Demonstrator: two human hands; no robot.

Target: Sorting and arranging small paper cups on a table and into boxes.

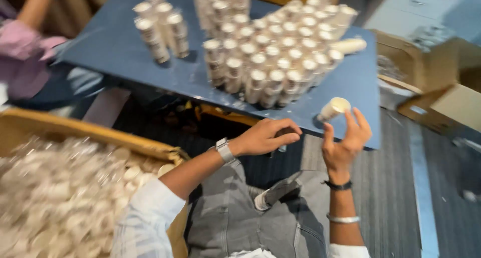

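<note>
Grey striped flooring (396, 188) was seen beneath a low blue tabletop (120, 47). At lower left stood a cardboard box (75, 130) heaped with blurred pale pieces. On the tabletop a dense cluster of small cream cylindrical tubes (270, 57) was set upright, capped in white, with darker banding. One single tube (333, 108), cream with a round pale end, was tilted at the tabletop's near edge, just beside the right hand (344, 143), whose grip was spread. The left hand (265, 137) was curled; what its grip pinched could not be told.
</note>
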